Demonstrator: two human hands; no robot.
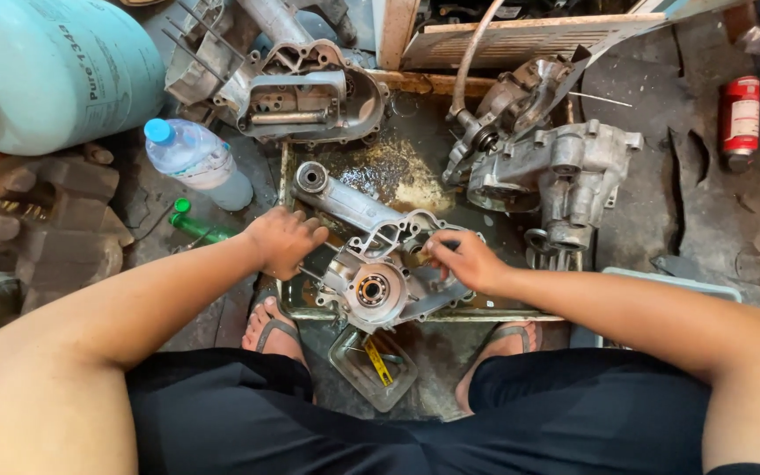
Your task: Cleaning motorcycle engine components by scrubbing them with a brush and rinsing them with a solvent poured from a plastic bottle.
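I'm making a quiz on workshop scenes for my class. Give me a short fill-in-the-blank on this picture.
1. Both hands, left hand and right hand, rest on a grey metal ____ casing.
2. The clear plastic bottle has a ____ cap.
3. The casing lies in an oily metal ____.

Missing: engine; blue; tray

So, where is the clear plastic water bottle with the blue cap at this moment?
In the head view, the water bottle lies on its side on the floor at upper left, just below the big pale green cylinder and beyond the left hand.
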